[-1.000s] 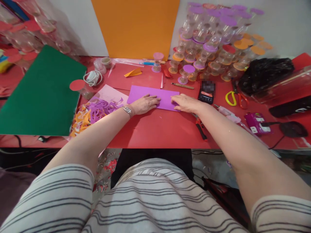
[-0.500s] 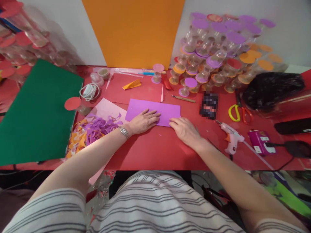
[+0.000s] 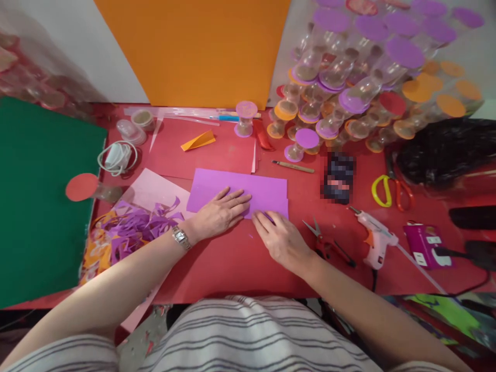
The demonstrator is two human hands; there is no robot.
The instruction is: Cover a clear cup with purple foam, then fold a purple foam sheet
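Observation:
A folded sheet of purple paper lies on the red tabletop in front of me. My left hand rests flat on its left half and lower edge, fingers stretched out. Fingers bent and close together, my right hand grips the near folded edge right of the middle; its thumb is mostly hidden. The paper's two layers are slightly offset at the right side. Beneath the paper's left end sits a pink sheet, partly covered by purple paper scraps.
To the right are red-handled scissors, a glue gun and yellow-and-orange scissors. A craft knife lies beyond the paper. Stacked hourglass-shaped plastic pieces crowd the back right. A green board stands left.
My right hand has slid left along the near edge from the paper's right corner. My left hand stays on the paper. The camera view has shifted, uncovering the red-handled scissors.

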